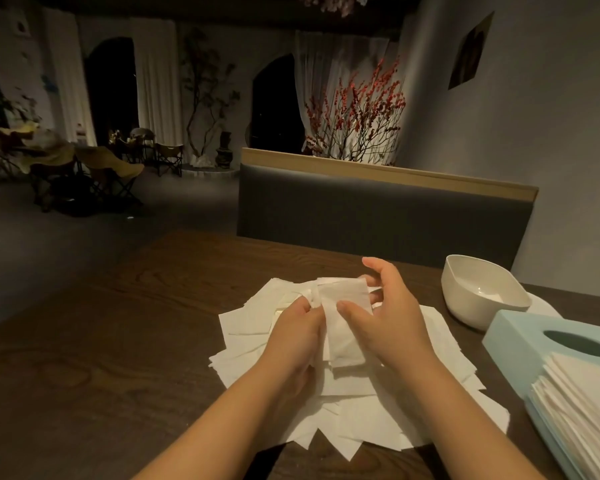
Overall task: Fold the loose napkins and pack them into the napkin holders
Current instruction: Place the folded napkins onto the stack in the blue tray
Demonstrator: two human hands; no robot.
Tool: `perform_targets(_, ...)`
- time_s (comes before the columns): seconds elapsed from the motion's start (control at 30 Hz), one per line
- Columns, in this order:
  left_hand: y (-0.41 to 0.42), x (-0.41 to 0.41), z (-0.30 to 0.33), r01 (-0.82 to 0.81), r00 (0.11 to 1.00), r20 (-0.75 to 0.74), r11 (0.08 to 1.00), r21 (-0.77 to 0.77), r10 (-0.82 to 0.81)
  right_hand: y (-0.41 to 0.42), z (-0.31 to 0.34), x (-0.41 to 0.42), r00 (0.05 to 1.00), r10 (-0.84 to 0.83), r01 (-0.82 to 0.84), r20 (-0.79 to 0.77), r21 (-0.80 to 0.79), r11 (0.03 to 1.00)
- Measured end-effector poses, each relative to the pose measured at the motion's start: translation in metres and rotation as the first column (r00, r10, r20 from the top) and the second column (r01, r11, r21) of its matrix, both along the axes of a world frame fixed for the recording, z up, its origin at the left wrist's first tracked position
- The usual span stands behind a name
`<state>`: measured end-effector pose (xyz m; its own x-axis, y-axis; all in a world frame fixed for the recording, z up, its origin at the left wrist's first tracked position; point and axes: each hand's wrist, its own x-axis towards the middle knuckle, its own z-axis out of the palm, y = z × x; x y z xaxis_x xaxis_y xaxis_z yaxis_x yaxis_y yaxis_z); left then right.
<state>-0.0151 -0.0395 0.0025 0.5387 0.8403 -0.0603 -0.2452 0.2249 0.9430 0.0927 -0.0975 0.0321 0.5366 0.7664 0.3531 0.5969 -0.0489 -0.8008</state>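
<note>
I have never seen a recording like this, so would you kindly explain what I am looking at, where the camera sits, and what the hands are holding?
There is no machine here. A person wears one wide-angle camera on the head, looking forward and down, so you see their own two bare arms.

The left hand and right hand together hold a white napkin, partly folded, above a spread pile of loose napkins on a dark wooden table.

To the right stand a white bowl and a pale blue napkin holder, with a stack of folded napkins in front of it. Behind the table is a grey bench back.
</note>
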Motion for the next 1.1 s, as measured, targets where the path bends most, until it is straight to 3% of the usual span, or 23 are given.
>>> perform_targets(0.07, 0.001, -0.001, 0.0, -0.023, 1.0, -0.02, 1.0, 0.013, 0.024, -0.003, 0.003, 0.003, 0.998, -0.056, 0.055, -0.02, -0.041, 0.998)
perform_targets(0.23, -0.001, -0.002, 0.003, -0.043, 0.998, -0.035, 0.998, 0.046, 0.045, -0.008, 0.003, 0.012, 0.985, 0.001, -0.046, -0.174, -0.253, 0.966)
perform_targets(0.5, -0.004, -0.004, 0.005, -0.089, 0.995, -0.044, 0.99, -0.107, 0.084, -0.011, -0.005, 0.006, 0.876, 0.11, -0.168, -0.469, -0.083, 0.982)
perform_targets(0.7, -0.006, -0.008, 0.013, -0.093, 0.996, -0.007, 0.987, -0.127, 0.093, -0.011, -0.002, 0.01, 0.947, 0.083, -0.104, -0.309, -0.053, 0.993)
perform_targets(0.83, -0.007, -0.009, 0.012, -0.088, 0.995, 0.025, 0.989, -0.121, 0.092, -0.017, 0.002, 0.028, 0.946, 0.045, -0.051, -0.32, -0.01, 0.999)
perform_targets(0.97, -0.007, -0.01, 0.012, -0.078, 0.997, 0.0, 0.989, -0.123, 0.079, -0.019, -0.003, 0.023, 0.9, 0.15, -0.201, -0.41, -0.084, 0.976)
perform_targets(1.1, -0.006, -0.008, 0.013, -0.085, 0.996, -0.002, 0.987, -0.138, 0.085, -0.018, -0.007, 0.012, 0.944, 0.111, -0.146, -0.312, -0.093, 0.985)
